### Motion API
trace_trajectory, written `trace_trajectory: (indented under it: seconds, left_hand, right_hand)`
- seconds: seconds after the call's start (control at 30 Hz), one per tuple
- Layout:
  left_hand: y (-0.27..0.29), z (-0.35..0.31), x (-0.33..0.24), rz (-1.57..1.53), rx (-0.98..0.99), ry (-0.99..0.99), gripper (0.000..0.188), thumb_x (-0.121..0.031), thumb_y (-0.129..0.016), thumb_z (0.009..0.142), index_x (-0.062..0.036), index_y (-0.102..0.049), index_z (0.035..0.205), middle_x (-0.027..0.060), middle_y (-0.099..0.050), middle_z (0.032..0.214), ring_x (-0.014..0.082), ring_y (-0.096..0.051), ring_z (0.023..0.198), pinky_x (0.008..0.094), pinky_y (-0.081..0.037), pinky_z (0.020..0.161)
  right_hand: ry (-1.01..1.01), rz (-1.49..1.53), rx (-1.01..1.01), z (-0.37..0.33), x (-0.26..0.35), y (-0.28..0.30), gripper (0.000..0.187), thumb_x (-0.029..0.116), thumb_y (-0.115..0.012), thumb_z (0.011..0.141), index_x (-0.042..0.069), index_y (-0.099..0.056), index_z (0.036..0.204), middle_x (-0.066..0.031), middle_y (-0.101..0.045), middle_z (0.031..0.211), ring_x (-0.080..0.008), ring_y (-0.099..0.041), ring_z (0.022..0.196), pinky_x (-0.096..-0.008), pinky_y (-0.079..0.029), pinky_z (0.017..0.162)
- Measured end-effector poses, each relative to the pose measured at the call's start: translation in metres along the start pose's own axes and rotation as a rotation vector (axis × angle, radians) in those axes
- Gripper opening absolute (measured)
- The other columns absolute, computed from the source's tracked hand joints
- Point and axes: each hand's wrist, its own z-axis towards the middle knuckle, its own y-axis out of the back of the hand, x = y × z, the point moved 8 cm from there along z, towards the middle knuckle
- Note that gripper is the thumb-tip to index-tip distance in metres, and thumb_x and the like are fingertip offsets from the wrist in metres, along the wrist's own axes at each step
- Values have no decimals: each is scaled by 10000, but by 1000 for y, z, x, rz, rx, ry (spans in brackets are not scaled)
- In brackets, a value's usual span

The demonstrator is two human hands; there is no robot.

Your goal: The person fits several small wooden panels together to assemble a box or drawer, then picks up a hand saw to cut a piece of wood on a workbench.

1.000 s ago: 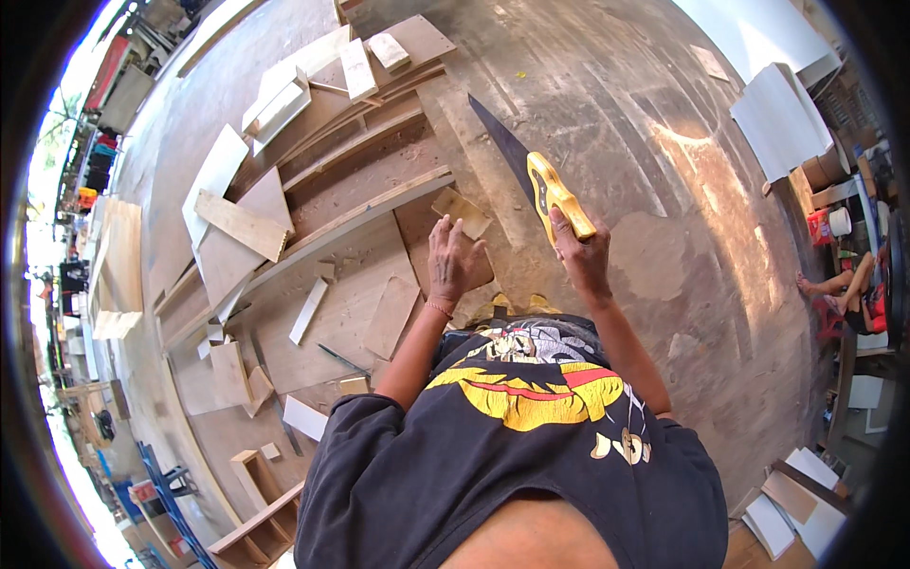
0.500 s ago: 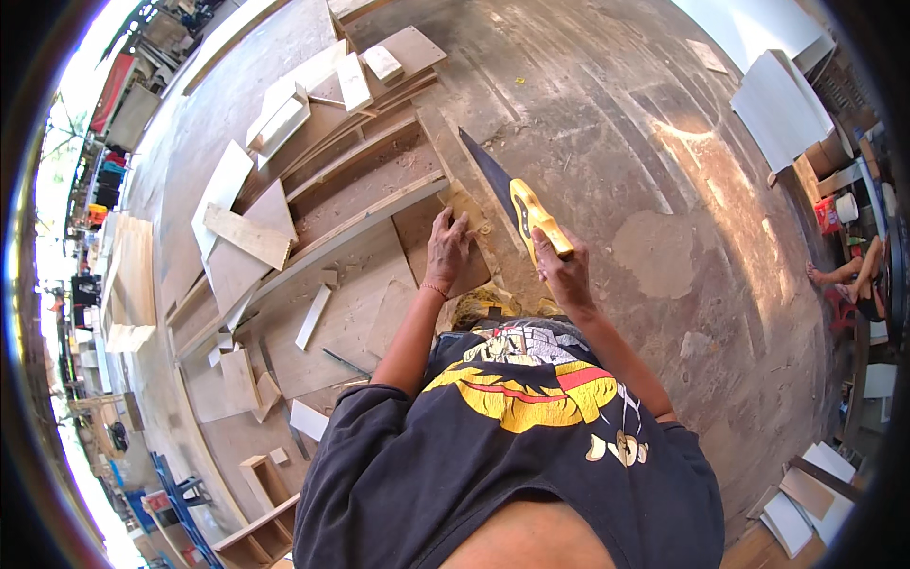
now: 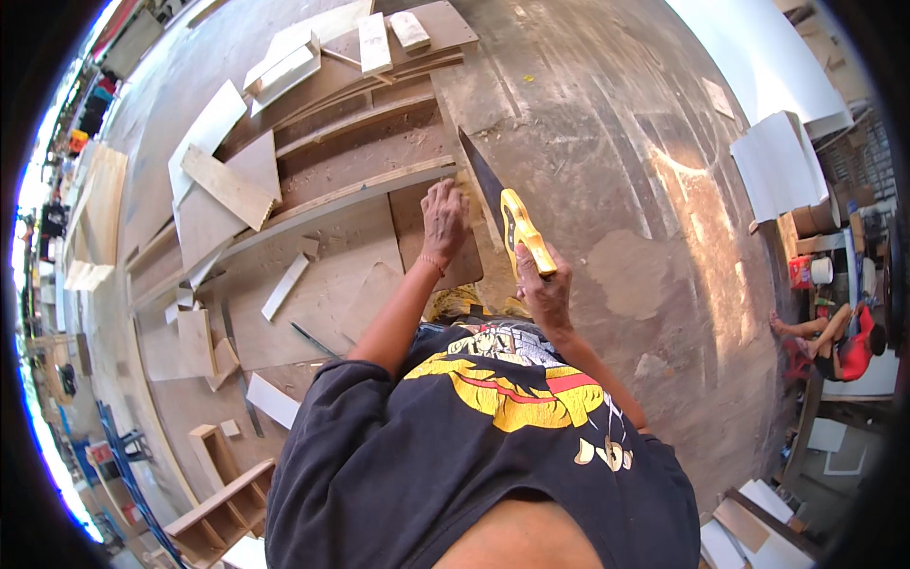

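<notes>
1. Well, in the head view, the only one, the right hand (image 3: 545,284) has its fingers wrapped around the yellow handle of the saw (image 3: 512,203). The saw is held out in front of the body, with its dark blade (image 3: 487,174) pointing up and away. If that hand got sweaty or loose, the saw could twist or drop.
2. The left hand (image 3: 444,226) is over the brown board (image 3: 408,213), near the end of the long wooden bar (image 3: 379,188). Its fingers are bent. I cannot tell if they pinch something, because the hand hides it.
3. The blade looks near those bent fingers. I think a nick could come from the saw swinging left, or from the left hand sliding over. Which edge has the teeth is too small to tell.
4. A white strip (image 3: 284,286) and a dark rod (image 3: 313,339) lie loose on the left. A foot could trip on them.
5. Someone in red (image 3: 858,346) sits well apart on the right, so bumping them seems unlikely.
</notes>
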Motion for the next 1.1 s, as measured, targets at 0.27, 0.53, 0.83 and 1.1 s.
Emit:
trace_trajectory:
  seconds: [0.27,0.53,0.83,1.1]
  left_hand:
    - [-20,16,9,220,-2,123,220,-137,-513,756,-77,-526,967,83,-478,1055,250,-454,1019,442,-348,805]
    - [-18,17,9,262,43,110,232,-121,-517,727,-111,-519,959,81,-486,1054,259,-455,1014,436,-340,784]
    - [-18,18,11,246,74,138,209,-123,-502,740,-112,-529,947,63,-487,1015,248,-458,987,421,-347,772]
    - [-19,17,14,216,55,147,272,-103,-503,728,-134,-556,994,45,-483,1005,252,-446,964,427,-352,780]
  right_hand:
    - [-127,56,28,-3,13,-9,299,266,-603,859,-22,-562,792,-42,-484,536,-136,-472,461,-295,-358,441]
    - [-50,13,14,0,21,-17,279,242,-602,858,-19,-552,773,-85,-516,578,-144,-481,517,-302,-374,476]
    - [-66,44,25,-1,30,-25,255,222,-586,869,-23,-556,803,-75,-525,593,-127,-479,525,-287,-383,479]
    - [-64,0,-18,6,33,-24,233,197,-587,870,-30,-561,826,-58,-518,600,-105,-463,533,-282,-380,477]
